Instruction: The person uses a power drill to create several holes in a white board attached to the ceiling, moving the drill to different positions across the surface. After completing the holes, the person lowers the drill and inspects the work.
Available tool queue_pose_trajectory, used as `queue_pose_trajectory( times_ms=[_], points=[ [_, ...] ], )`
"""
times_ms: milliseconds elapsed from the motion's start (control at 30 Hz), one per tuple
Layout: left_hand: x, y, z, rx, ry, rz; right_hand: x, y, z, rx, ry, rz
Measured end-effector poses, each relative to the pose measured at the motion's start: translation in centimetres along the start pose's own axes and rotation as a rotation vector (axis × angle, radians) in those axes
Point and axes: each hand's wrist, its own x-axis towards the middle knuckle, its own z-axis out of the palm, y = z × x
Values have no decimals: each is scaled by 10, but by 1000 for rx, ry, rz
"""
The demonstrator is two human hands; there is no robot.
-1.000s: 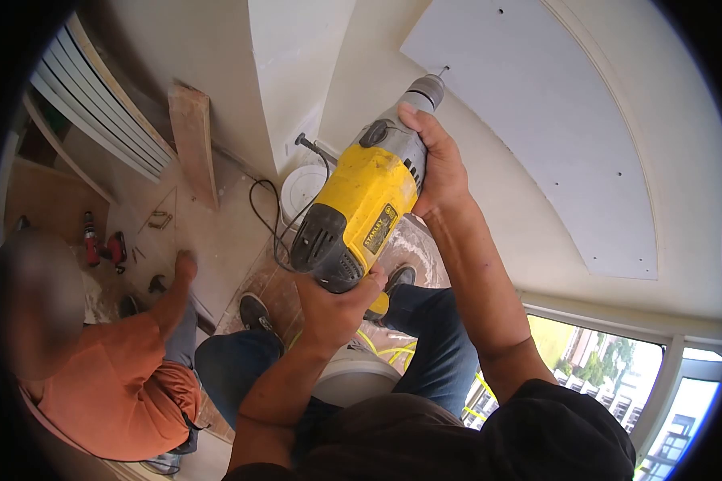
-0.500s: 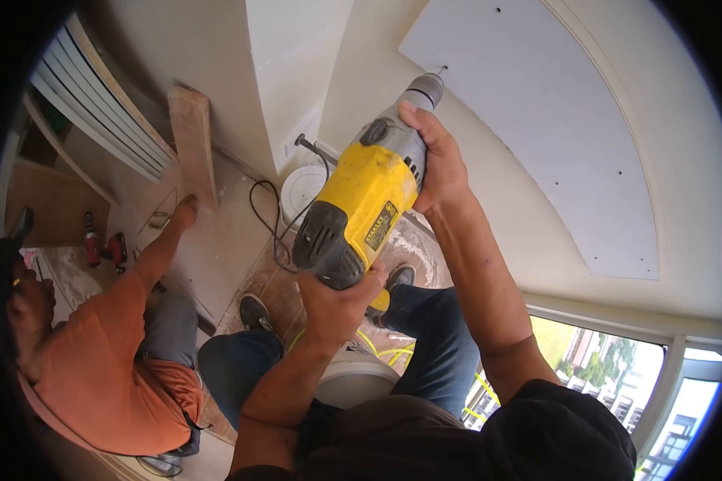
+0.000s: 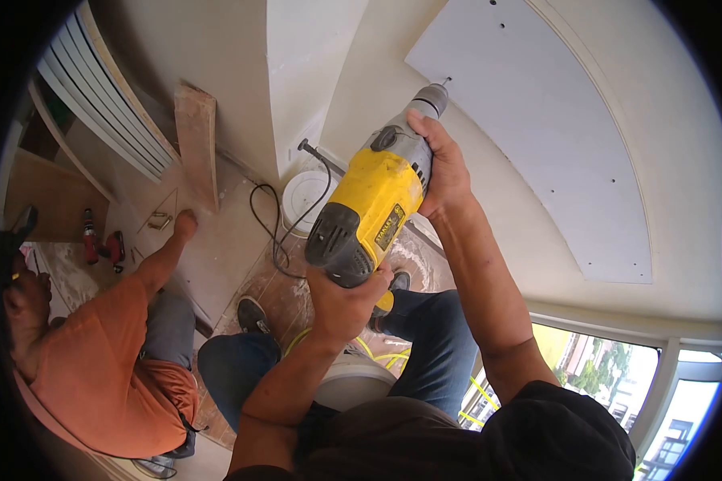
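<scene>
A yellow, grey and black power drill points up and away from me, its chuck at the far end. The thin bit meets a dark hole near the edge of the white curved panel on the wall. My right hand is wrapped around the drill's grey front housing, thumb on top. At the rear, my left hand grips the drill by its handle, which is mostly hidden by the fingers. A black cord runs near the drill's left side.
On my left a co-worker in an orange shirt reaches toward a board. Two red cordless drills lie near that person. A white bucket stands by the wall corner. Yellow hose lies around my feet; a window is at right.
The view has shifted slightly, so the wall and drill appear a little lower and to the right. Both hands keep their hold, and the bit stays at the panel's hole.
</scene>
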Motion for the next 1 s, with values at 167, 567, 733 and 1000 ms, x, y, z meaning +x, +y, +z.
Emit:
queue_pose_trajectory(
  times_ms=[167, 567, 733, 1000],
  points=[
    [-1, -1, 2, -2, 8, 30, 1, -1, -4, 27, -27, 26],
    [0, -1, 1, 3, 11, 0, 2, 2, -4, 35, -27, -11],
    [1, 4, 0, 13, -4, 14, 1, 1, 0, 25, -7, -15],
    [1, -7, -2, 40, 7, 43, 3, 2, -7, 12, -42, 8]
  ],
)
